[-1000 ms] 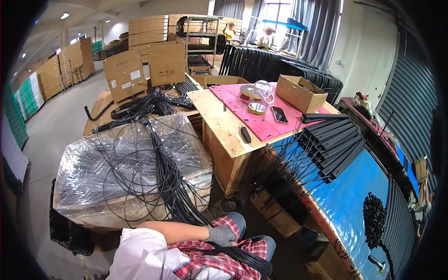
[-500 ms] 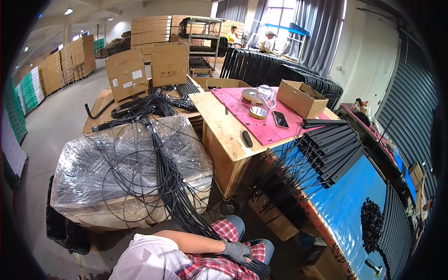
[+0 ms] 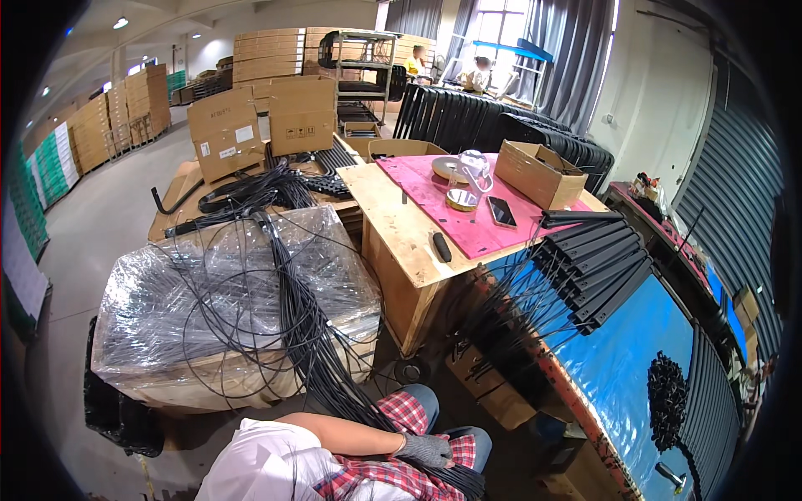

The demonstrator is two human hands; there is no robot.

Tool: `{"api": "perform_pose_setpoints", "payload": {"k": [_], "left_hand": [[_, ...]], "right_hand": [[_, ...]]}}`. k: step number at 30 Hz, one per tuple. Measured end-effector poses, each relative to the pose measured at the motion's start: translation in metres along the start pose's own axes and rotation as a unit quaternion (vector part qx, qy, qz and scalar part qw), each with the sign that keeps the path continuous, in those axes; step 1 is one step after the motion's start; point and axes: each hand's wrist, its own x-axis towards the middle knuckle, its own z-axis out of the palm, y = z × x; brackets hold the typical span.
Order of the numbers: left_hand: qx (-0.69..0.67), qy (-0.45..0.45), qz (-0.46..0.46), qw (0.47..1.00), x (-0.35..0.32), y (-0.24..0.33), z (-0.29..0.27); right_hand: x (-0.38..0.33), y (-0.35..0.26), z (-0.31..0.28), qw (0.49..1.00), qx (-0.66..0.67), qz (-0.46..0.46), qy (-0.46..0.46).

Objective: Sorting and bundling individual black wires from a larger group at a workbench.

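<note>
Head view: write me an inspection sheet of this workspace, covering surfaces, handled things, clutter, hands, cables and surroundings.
Surface: wooden table, partly covered by a pink sheet; blue-covered bench at right.
Job's things: black cable bundle across the lap.
Clutter: phone and open cardboard box on the table; hammer on the bench.
Hands: gloved left hand on the bundle, grip unclear; right hand not visible.
Cables: loose black cables draped over a plastic-wrapped load.
Surroundings: stacked cartons behind; two people near the window.

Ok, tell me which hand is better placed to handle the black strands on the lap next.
Likely the left: the gloved left hand lies right at the black strands, its forearm reaching across the body, while the right hand cannot be made out.
</note>
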Motion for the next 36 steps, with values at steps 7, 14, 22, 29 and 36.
{"api": "perform_pose_setpoints", "payload": {"k": [7, 14, 22, 29, 36], "left_hand": [[-0.022, 0.063, -0.047, 0.997, -0.018, 0.032, -0.007], [0.038, 0.085, 0.052, 0.994, -0.017, 0.023, 0.001], [0.072, 0.104, -0.027, 0.992, 0.005, -0.004, -0.014], [-0.048, 0.02, -0.148, 0.988, 0.008, 0.027, -0.018], [-0.277, 0.067, -0.196, 0.938, -0.005, 0.03, -0.029]], "right_hand": [[-0.004, -0.002, -0.001, 0.996, -0.066, -0.051, 0.04], [-0.013, -0.035, -0.002, 0.876, 0.398, 0.236, 0.133], [0.028, -0.014, -0.026, 0.858, 0.501, 0.11, 0.016], [-0.002, -0.003, -0.056, 0.848, 0.486, 0.156, 0.146], [0.013, -0.048, -0.101, 0.871, 0.453, 0.083, 0.172]]}}
